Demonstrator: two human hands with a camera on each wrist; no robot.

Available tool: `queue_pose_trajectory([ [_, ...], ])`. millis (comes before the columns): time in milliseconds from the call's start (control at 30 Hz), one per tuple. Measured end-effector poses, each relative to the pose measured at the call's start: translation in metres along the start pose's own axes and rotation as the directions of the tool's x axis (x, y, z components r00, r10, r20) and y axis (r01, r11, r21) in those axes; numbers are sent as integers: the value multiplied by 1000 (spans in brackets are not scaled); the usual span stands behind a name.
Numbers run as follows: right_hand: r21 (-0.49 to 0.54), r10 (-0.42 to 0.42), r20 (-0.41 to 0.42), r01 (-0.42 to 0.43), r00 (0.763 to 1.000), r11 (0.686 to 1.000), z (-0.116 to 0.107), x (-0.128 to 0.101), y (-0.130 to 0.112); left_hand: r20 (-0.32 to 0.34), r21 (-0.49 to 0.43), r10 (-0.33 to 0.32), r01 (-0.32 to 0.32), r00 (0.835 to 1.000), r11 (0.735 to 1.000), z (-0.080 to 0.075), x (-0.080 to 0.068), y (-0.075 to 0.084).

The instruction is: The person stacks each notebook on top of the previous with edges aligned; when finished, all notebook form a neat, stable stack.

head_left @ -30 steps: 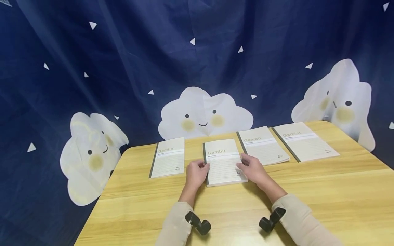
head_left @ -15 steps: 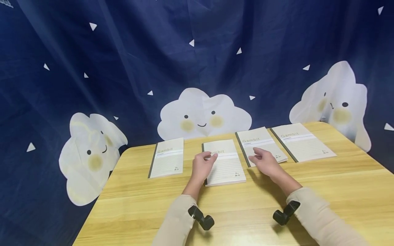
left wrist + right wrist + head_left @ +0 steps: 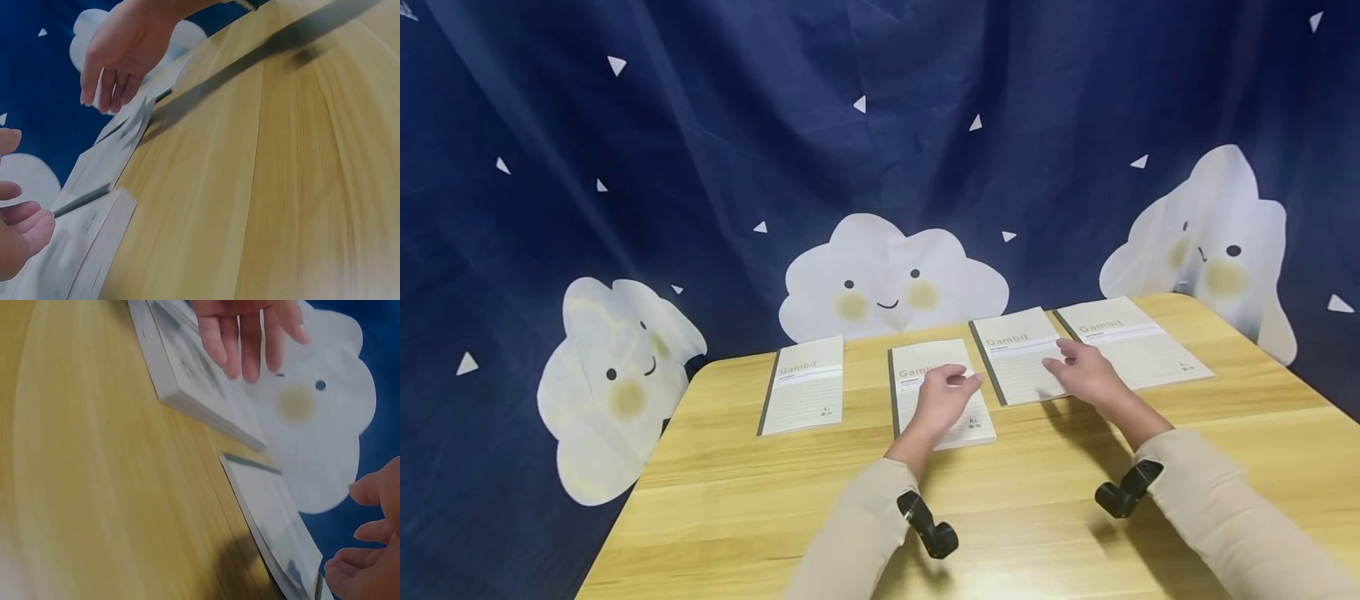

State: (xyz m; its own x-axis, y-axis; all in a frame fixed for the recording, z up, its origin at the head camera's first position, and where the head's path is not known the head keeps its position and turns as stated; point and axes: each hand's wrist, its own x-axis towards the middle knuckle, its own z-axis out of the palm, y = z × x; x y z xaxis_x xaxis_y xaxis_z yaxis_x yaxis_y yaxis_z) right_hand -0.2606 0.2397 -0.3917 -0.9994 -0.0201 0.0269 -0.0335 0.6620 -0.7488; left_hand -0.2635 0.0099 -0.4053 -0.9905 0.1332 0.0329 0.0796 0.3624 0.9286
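**Hands over a row of notebooks**

Hovering above the third notebook [image 3: 1018, 354] from the left, the right hand [image 3: 1086, 375] has its fingers loose and holds nothing. The left hand [image 3: 943, 398] is over the second notebook [image 3: 936, 400], fingers relaxed and empty too. Four notebooks lie in a row on the wooden table [image 3: 1000, 517], the first notebook [image 3: 803, 385] farthest left, the fourth notebook [image 3: 1131, 342] farthest right.
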Motion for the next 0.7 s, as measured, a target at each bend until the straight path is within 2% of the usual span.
queue_pose_trajectory([
  [200, -10, 42, 36, -42, 998, 999, -13, 2, 9, 59, -68, -68, 72, 996, 995, 21, 7, 10],
  [333, -6, 68, 73, -68, 995, 998, -19, 4, 13, 66, -54, -82, 86, 994, 995, 33, 8, 16],
  [500, 6, 88, 78, -89, 993, 996, -22, 4, 16, 82, -32, -88, 91, 993, 995, 46, 8, 24],
  [700, 39, 132, 110, -137, 985, 990, -22, 4, 19, 60, -23, -144, 146, 988, 989, 58, 9, 27],
])
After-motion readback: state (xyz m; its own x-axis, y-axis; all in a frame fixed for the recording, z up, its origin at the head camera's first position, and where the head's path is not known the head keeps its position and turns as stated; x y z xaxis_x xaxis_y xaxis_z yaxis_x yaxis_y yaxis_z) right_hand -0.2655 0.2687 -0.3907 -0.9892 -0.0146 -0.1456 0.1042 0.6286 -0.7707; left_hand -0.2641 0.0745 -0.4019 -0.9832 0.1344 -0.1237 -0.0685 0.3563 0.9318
